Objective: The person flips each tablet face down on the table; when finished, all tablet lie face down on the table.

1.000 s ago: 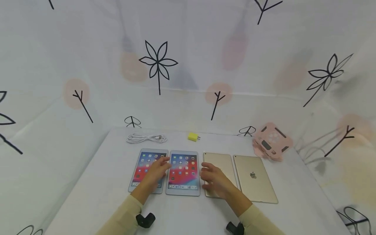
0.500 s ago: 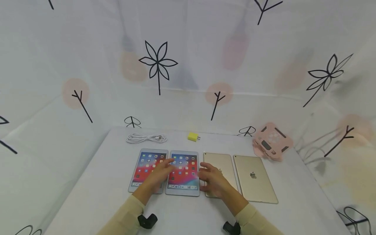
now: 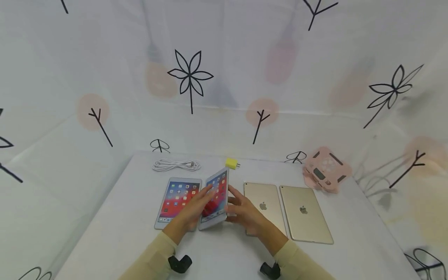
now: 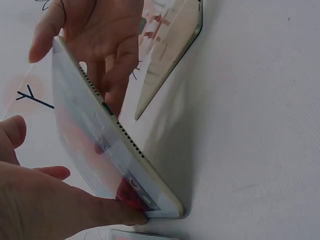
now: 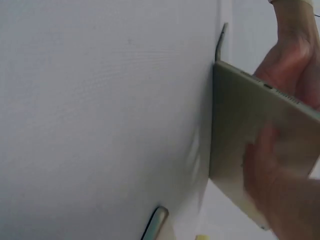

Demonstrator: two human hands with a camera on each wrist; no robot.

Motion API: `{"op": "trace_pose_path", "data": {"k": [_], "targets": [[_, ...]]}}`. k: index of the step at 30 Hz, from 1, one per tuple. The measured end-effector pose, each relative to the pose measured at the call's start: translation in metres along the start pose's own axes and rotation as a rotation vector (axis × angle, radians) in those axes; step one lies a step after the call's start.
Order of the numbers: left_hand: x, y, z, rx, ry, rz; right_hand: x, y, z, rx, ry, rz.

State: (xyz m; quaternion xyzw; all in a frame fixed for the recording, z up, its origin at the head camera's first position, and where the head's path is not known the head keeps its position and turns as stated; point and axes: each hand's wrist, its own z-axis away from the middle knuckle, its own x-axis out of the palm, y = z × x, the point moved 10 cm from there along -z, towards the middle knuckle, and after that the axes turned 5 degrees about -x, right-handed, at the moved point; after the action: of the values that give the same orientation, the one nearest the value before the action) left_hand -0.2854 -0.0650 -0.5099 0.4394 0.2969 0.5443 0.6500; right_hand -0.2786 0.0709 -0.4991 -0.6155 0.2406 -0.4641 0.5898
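Observation:
A white-framed tablet (image 3: pixel 217 196) with a lit home screen stands steeply tilted on its left edge, its screen facing left. My left hand (image 3: pixel 193 208) is on the screen side, with the thumb (image 4: pixel 117 211) against the lower part of the glass and the other fingers extended. Behind the raised right edge is my right hand (image 3: pixel 245 213); its fingers (image 5: pixel 262 160) reach to the gold back and look blurred. Left of the tilted tablet, a second white-framed tablet (image 3: pixel 176 194) lies screen up, partly covered by my left hand.
Two gold tablets (image 3: pixel 263 192) (image 3: pixel 307 214) lie back up on the right, the nearer one partly under my right forearm. Along the back are a coiled white cable (image 3: pixel 175 165), a yellow charger plug (image 3: pixel 231 163) and a pink device (image 3: pixel 327 169). The white table (image 3: pixel 115 241) meets patterned cloth walls.
The second tablet from the left has gone from flat to tilted up, its right edge raised. Both hands have moved inward, the right hand leftward behind it and the left hand to its screen.

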Motion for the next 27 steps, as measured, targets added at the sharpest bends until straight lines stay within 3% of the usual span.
{"op": "trace_pose_path", "data": {"k": [5, 13, 16, 22, 27], "targets": [[0.003, 0.002, 0.0, 0.012, 0.001, 0.002, 0.025, 0.004, -0.005, -0.006, -0.114, 0.059], [0.011, 0.008, 0.003, 0.08, -0.039, 0.06, 0.038, -0.005, -0.007, -0.084, -0.086, 0.251], [0.012, 0.013, 0.006, 0.094, -0.044, 0.107, 0.041, -0.013, -0.004, -0.133, -0.074, 0.376], [0.01, 0.026, 0.013, 0.179, -0.046, 0.296, 0.052, -0.031, 0.009, -0.26, -0.04, 0.73], [-0.001, 0.028, 0.016, 0.243, 0.032, 0.381, 0.045, -0.037, 0.017, -0.316, 0.018, 0.917]]}}
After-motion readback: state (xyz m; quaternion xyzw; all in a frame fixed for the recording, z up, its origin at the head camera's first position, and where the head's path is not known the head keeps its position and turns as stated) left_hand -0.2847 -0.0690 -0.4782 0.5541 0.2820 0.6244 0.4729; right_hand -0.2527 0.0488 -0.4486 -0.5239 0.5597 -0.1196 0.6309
